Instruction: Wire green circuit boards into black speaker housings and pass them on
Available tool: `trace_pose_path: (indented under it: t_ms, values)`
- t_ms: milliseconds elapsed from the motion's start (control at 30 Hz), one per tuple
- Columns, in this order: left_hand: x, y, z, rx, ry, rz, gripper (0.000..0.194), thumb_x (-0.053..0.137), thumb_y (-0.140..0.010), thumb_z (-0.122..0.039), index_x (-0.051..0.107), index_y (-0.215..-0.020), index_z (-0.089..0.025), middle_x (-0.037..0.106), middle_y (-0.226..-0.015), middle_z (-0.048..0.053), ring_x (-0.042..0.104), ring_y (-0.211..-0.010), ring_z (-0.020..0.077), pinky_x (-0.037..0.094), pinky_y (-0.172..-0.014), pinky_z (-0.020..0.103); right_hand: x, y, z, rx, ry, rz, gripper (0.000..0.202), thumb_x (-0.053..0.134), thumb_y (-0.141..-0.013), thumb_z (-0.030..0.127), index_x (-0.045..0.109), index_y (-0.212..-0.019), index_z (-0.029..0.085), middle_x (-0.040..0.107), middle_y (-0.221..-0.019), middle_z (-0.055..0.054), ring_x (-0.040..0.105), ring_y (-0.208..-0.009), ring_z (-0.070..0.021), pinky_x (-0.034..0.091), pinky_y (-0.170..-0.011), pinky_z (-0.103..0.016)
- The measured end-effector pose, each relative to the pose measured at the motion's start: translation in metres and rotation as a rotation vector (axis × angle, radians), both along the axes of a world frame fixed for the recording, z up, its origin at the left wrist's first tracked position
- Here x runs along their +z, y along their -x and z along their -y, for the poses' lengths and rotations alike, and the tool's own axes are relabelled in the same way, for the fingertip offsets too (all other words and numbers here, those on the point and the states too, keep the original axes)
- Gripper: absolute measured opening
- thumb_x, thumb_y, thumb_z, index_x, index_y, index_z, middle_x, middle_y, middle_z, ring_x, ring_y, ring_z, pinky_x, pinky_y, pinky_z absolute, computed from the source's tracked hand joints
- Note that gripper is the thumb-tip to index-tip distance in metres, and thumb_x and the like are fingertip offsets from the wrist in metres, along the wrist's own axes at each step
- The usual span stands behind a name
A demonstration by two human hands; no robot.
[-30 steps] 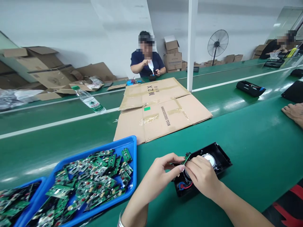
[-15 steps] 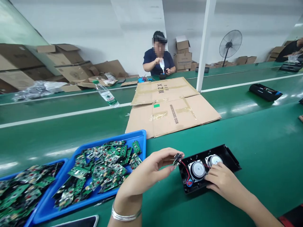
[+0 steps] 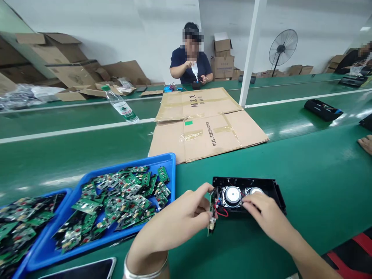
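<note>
A black speaker housing lies open on the green table, with two round silver speakers inside; the left speaker shows fully, the right one partly. My left hand holds a green circuit board upright at the housing's left end, pinched between thumb and fingers. Red wires run beside the board. Over the housing's front edge, my right hand has its fingertips together between the two speakers; whatever they grip is too small to make out.
Blue trays of circuit boards stand at the left, a phone in front. Flattened cardboard, a water bottle and a white post are beyond. A person sits opposite; another person's hand is at right.
The housing has turned and shifted slightly left. The board in my left hand now hangs upright with its face showing. My right hand has moved left, and the camera view has shifted.
</note>
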State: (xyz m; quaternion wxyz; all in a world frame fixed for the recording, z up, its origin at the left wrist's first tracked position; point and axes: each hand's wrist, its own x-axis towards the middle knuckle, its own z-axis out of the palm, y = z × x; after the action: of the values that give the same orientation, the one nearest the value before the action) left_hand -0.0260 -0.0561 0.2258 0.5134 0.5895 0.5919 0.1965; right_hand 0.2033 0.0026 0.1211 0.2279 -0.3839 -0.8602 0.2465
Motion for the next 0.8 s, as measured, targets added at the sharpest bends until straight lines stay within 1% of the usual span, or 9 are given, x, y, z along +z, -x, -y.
trace_pose_path:
  t_ms: [67,133,233,300,367,433,533,633,800]
  values:
    - [-0.002,-0.009,-0.007,-0.060,0.089,0.136,0.031,0.044,-0.074,-0.021,0.047,-0.105,-0.020,0.067,-0.079,0.003,0.061,-0.066,0.0172,0.046,-0.058,0.027,0.011,-0.015,-0.015,-0.102,0.003,0.024,0.018,0.041,-0.091,0.023,0.059,-0.087,0.020,0.063,-0.086,-0.003,0.058,-0.078,-0.0172,0.045,-0.067,-0.028]
    - [-0.010,-0.020,-0.016,-0.086,0.169,0.257,0.034,0.045,-0.073,-0.020,0.044,-0.107,-0.019,0.067,-0.083,0.004,0.063,-0.067,0.0172,0.048,-0.059,0.028,0.018,-0.029,-0.028,-0.149,0.001,0.112,0.018,0.041,-0.091,0.023,0.057,-0.083,0.020,0.062,-0.080,-0.003,0.058,-0.070,-0.0175,0.043,-0.060,-0.028]
    - [-0.026,-0.035,-0.026,-0.065,0.172,0.335,0.029,0.046,-0.074,-0.021,0.043,-0.103,-0.018,0.064,-0.084,0.003,0.063,-0.072,0.0164,0.048,-0.064,0.028,0.019,-0.045,-0.032,-0.054,0.045,0.280,0.018,0.042,-0.090,0.024,0.055,-0.077,0.022,0.060,-0.069,-0.001,0.053,-0.057,-0.0158,0.036,-0.047,-0.025]
    - [-0.034,-0.040,-0.029,-0.011,0.094,0.312,0.024,0.046,-0.075,-0.020,0.043,-0.099,-0.019,0.060,-0.079,0.001,0.060,-0.072,0.0149,0.047,-0.063,0.027,0.016,-0.048,-0.026,-0.014,-0.006,0.376,0.016,0.047,-0.088,0.028,0.054,-0.075,0.022,0.058,-0.068,-0.002,0.052,-0.059,-0.0176,0.035,-0.048,-0.026]
    - [-0.039,-0.042,-0.029,0.055,0.006,0.247,0.020,0.044,-0.075,-0.020,0.042,-0.095,-0.020,0.055,-0.073,-0.002,0.054,-0.067,0.0126,0.043,-0.059,0.025,0.013,-0.046,-0.015,-0.019,-0.110,0.449,0.014,0.050,-0.086,0.030,0.055,-0.076,0.021,0.058,-0.068,-0.004,0.052,-0.063,-0.0200,0.039,-0.057,-0.031]
    - [-0.041,-0.041,-0.029,0.116,-0.062,0.159,0.017,0.042,-0.076,-0.019,0.041,-0.093,-0.021,0.049,-0.067,-0.005,0.046,-0.060,0.0110,0.037,-0.054,0.023,0.010,-0.039,-0.003,-0.011,-0.193,0.477,0.015,0.050,-0.086,0.032,0.054,-0.080,0.019,0.057,-0.065,-0.004,0.052,-0.063,-0.0205,0.040,-0.073,-0.043]
    - [-0.042,-0.037,-0.030,0.166,-0.096,0.061,0.018,0.040,-0.077,-0.017,0.039,-0.093,-0.023,0.042,-0.060,-0.007,0.036,-0.055,0.0106,0.030,-0.050,0.023,0.011,-0.028,0.009,0.005,-0.245,0.514,0.023,0.053,-0.084,0.038,0.054,-0.084,0.015,0.055,-0.059,-0.002,0.052,-0.062,-0.0196,0.025,-0.094,-0.055]
    - [-0.044,-0.036,-0.031,0.166,-0.074,0.042,0.018,0.038,-0.077,-0.017,0.037,-0.094,-0.024,0.040,-0.056,-0.008,0.032,-0.052,0.0110,0.027,-0.048,0.023,0.013,-0.021,0.013,-0.009,-0.216,0.557,0.023,0.057,-0.082,0.037,0.054,-0.087,0.015,0.057,-0.062,-0.002,0.053,-0.066,-0.0208,0.021,-0.097,-0.057]
    - [-0.045,-0.035,-0.032,0.149,-0.086,0.015,0.017,0.037,-0.078,-0.018,0.037,-0.093,-0.025,0.041,-0.059,-0.007,0.032,-0.053,0.0112,0.027,-0.048,0.023,0.017,-0.017,0.012,-0.007,-0.078,0.489,0.015,0.055,-0.085,0.031,0.054,-0.086,0.016,0.059,-0.067,-0.002,0.054,-0.071,-0.0189,0.020,-0.097,-0.057]
